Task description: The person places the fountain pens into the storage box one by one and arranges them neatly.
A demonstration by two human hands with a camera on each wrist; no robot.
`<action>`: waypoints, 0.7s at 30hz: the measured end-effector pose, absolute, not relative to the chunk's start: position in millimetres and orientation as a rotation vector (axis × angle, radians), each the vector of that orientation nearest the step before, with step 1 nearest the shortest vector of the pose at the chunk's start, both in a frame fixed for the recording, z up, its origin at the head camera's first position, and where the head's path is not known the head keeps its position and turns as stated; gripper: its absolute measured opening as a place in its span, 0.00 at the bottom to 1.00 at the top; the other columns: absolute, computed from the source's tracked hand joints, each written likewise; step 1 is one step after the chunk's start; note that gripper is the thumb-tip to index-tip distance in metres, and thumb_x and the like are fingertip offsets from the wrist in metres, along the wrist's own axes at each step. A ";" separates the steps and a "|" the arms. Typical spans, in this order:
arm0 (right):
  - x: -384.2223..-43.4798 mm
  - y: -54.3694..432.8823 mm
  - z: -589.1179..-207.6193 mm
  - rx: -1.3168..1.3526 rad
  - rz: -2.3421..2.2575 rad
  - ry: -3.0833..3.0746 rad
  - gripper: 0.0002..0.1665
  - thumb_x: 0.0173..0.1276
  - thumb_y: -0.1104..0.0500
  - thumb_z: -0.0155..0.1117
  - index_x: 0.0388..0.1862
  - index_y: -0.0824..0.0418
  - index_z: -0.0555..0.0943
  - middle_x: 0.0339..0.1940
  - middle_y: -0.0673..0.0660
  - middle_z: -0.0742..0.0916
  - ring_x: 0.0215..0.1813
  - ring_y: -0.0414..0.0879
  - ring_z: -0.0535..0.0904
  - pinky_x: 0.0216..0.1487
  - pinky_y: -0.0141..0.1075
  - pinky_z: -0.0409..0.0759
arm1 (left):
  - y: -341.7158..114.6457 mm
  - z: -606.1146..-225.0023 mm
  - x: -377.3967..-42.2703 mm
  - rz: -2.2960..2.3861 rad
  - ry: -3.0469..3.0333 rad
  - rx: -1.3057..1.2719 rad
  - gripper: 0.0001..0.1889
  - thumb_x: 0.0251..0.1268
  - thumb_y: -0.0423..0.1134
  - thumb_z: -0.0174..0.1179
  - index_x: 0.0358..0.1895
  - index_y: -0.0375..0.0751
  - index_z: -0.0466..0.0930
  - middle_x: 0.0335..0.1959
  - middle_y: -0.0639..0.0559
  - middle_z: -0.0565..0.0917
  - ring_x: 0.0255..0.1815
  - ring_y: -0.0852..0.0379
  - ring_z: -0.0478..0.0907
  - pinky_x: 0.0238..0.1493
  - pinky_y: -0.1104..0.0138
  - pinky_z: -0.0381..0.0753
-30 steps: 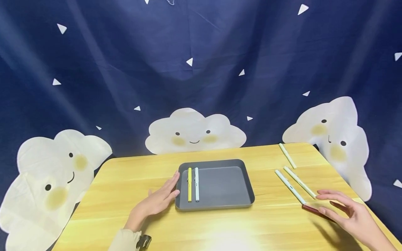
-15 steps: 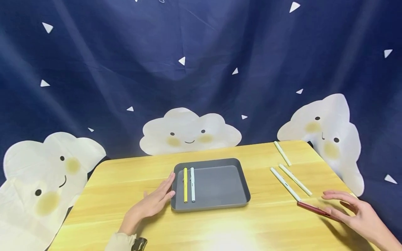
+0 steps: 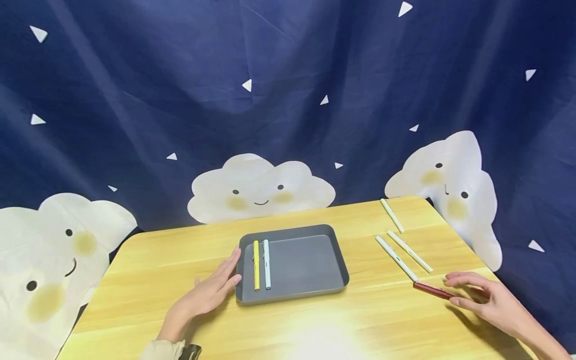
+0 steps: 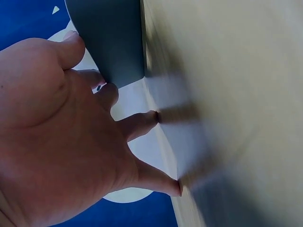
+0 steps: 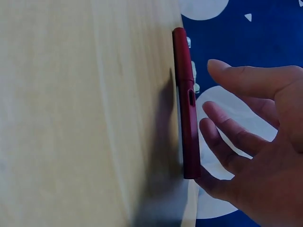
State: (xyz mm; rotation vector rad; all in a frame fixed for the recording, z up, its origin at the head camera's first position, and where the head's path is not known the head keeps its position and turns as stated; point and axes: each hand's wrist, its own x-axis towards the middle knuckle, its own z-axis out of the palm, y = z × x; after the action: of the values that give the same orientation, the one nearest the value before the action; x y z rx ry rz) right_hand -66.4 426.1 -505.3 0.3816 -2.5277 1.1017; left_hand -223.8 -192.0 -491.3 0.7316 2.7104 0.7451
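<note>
My left hand [image 3: 204, 295] rests its straight fingers against the left wall of a dark grey tray [image 3: 310, 290]. In the left wrist view, the thumb and nearest fingers lie by the tray wall [image 4: 116, 42], and other fingertips touch the table. Inside the tray, a yellow pen [image 3: 256, 265] and a pale blue pen [image 3: 267, 265] lie side by side. My right hand [image 3: 490, 300] hovers over the right end of a dark red pen [image 3: 432, 290], its fingers loosely bent. The right wrist view shows the red pen [image 5: 186, 109] lying on the table, not gripped; the little finger is close to its end.
Another pale blue pen [image 3: 396, 257] lies end to end with the red one. Beside it is a pale green pen [image 3: 409, 251], and a further pale green pen [image 3: 392, 216] lies near the table's back edge. A dark blue curtain [image 3: 288, 125] hangs behind.
The head view has turned a little rightward, shifting the scene left. My right hand has drawn back slightly along the red pen, showing more of it. The left hand stays by the tray.
</note>
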 end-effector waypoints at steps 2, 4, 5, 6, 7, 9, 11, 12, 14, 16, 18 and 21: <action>-67.3 426.5 -509.7 0.427 1.175 -2.519 0.26 0.49 0.80 0.77 0.47 0.64 0.87 0.50 0.45 0.88 0.54 0.24 0.80 0.52 0.17 0.75 | -192.0 -492.9 -225.3 0.746 2.709 0.747 0.35 0.85 0.55 0.40 0.85 0.50 0.38 0.85 0.52 0.41 0.82 0.36 0.46 0.55 0.15 0.32; -67.6 427.5 -514.1 0.473 1.231 -2.505 0.26 0.49 0.83 0.74 0.48 0.66 0.86 0.49 0.46 0.89 0.53 0.26 0.81 0.51 0.18 0.77 | -191.2 -494.5 -226.8 0.745 2.708 0.754 0.36 0.85 0.55 0.40 0.85 0.51 0.38 0.85 0.53 0.41 0.82 0.37 0.45 0.56 0.15 0.32; -67.4 428.3 -516.2 0.491 1.257 -2.501 0.27 0.50 0.84 0.73 0.48 0.66 0.86 0.50 0.45 0.88 0.53 0.27 0.82 0.51 0.18 0.77 | -190.5 -494.8 -227.2 0.744 2.704 0.758 0.36 0.85 0.55 0.40 0.85 0.51 0.38 0.85 0.53 0.41 0.82 0.37 0.45 0.56 0.15 0.32; -67.1 429.3 -518.3 0.508 1.275 -2.498 0.28 0.50 0.84 0.72 0.49 0.67 0.85 0.50 0.44 0.88 0.52 0.28 0.82 0.50 0.18 0.77 | -189.7 -495.2 -227.6 0.747 2.701 0.760 0.36 0.85 0.55 0.40 0.85 0.51 0.38 0.85 0.53 0.41 0.82 0.37 0.45 0.56 0.15 0.32; -66.7 430.5 -520.2 0.522 1.290 -2.496 0.28 0.49 0.85 0.72 0.49 0.67 0.85 0.50 0.44 0.88 0.51 0.29 0.83 0.49 0.18 0.77 | -189.0 -495.7 -228.0 0.745 2.697 0.764 0.36 0.85 0.55 0.40 0.85 0.51 0.37 0.85 0.53 0.41 0.83 0.37 0.45 0.56 0.15 0.32; -65.5 433.1 -522.8 0.537 1.296 -2.504 0.29 0.49 0.85 0.71 0.50 0.65 0.85 0.50 0.43 0.88 0.48 0.30 0.83 0.45 0.19 0.77 | -187.2 -495.7 -228.0 0.748 2.694 0.759 0.36 0.85 0.55 0.40 0.85 0.51 0.38 0.85 0.53 0.41 0.83 0.37 0.45 0.56 0.15 0.33; -64.5 434.9 -525.0 0.551 1.285 -2.505 0.31 0.48 0.86 0.71 0.49 0.64 0.85 0.49 0.41 0.87 0.46 0.30 0.82 0.42 0.19 0.77 | -185.7 -495.4 -227.7 0.757 2.693 0.764 0.36 0.85 0.54 0.41 0.85 0.51 0.38 0.85 0.52 0.42 0.82 0.37 0.45 0.56 0.15 0.32; -64.2 435.5 -525.9 0.560 1.276 -2.504 0.31 0.47 0.86 0.71 0.49 0.63 0.85 0.49 0.41 0.87 0.44 0.31 0.82 0.41 0.19 0.77 | -185.1 -495.4 -227.4 0.760 2.695 0.766 0.35 0.85 0.54 0.41 0.85 0.50 0.39 0.85 0.52 0.42 0.82 0.36 0.46 0.56 0.15 0.32; -64.3 436.0 -526.9 0.584 1.272 -2.503 0.33 0.46 0.88 0.70 0.48 0.63 0.85 0.48 0.42 0.87 0.43 0.32 0.82 0.39 0.20 0.77 | -184.4 -494.9 -226.3 0.763 2.698 0.766 0.35 0.85 0.53 0.41 0.85 0.50 0.39 0.85 0.50 0.43 0.82 0.35 0.47 0.56 0.15 0.32; -65.9 434.4 -527.7 0.592 1.249 -2.505 0.34 0.45 0.89 0.69 0.47 0.62 0.86 0.46 0.43 0.87 0.43 0.31 0.81 0.39 0.19 0.76 | -185.2 -493.9 -225.4 0.775 2.697 0.756 0.35 0.85 0.53 0.41 0.85 0.49 0.40 0.85 0.50 0.43 0.82 0.35 0.47 0.56 0.15 0.32; -68.2 432.3 -527.7 0.589 1.234 -2.511 0.34 0.45 0.89 0.68 0.46 0.60 0.86 0.45 0.43 0.87 0.42 0.31 0.81 0.39 0.19 0.76 | -187.2 -492.8 -224.8 0.773 2.696 0.738 0.35 0.86 0.53 0.41 0.85 0.50 0.39 0.85 0.50 0.43 0.82 0.35 0.46 0.56 0.15 0.32; -72.3 427.7 -527.3 0.572 1.194 -2.517 0.33 0.45 0.88 0.69 0.43 0.58 0.86 0.41 0.44 0.87 0.40 0.31 0.81 0.37 0.18 0.75 | -191.7 -490.9 -224.4 0.770 2.691 0.707 0.35 0.85 0.52 0.42 0.85 0.51 0.38 0.85 0.52 0.42 0.82 0.35 0.45 0.57 0.16 0.31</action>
State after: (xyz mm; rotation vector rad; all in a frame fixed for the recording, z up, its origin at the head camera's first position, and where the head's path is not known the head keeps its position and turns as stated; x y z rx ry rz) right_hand -72.3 427.7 -527.3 0.5721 -2.5170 1.1944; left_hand -224.4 -191.7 -490.9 0.7072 2.6905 0.7702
